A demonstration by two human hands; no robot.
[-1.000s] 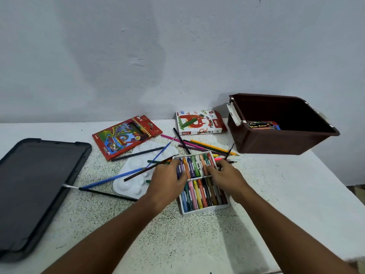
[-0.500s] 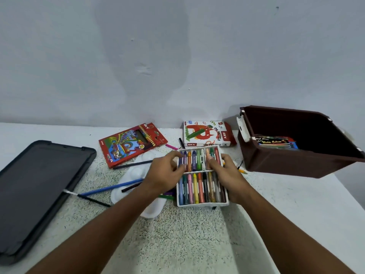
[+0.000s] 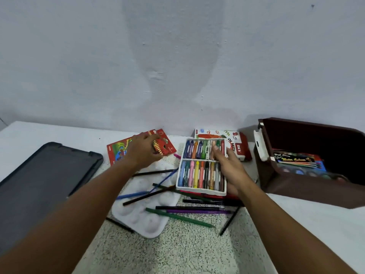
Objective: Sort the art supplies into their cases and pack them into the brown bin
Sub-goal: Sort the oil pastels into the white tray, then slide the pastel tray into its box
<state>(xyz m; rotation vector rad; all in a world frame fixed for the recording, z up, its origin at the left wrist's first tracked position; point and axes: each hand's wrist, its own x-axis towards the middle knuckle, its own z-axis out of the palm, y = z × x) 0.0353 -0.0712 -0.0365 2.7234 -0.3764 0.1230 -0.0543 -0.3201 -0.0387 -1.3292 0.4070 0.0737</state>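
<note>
The right hand [image 3: 230, 169] grips the oil pastel tray [image 3: 201, 167] along its right edge, thumb laid across the top of the upper row, fingers under the tray's right side. The tray is white, holds 2 rows of pastels, and is raised above the scattered coloured pencils [image 3: 189, 211] on the bench [image 3: 187, 252]. Its far edge sits just in front of the oil pastel box [image 3: 237, 143], which lies against the wall.

The left hand [image 3: 145, 150] rests over the red coloured pencil case [image 3: 122, 150], fingers curled down onto its right end where the pencil window shows. Whether the fingers actually pinch the case cannot be told from this angle.

A white paint palette [image 3: 142, 216] lies under the left forearm, with several pencils across it: a blue one, a black one and a green one among them. More pencils, including a purple one and a long green one, lie on the speckled bench surface below the tray.

The brown bin [image 3: 308, 186] stands at the right, well apart from the left hand and near the right one, with a white latch on its left wall. Inside it lies a water colour box [image 3: 296, 161] with a black and blue lid. A dark grey bin lid [image 3: 39, 180] lies flat at the left of the bench
</note>
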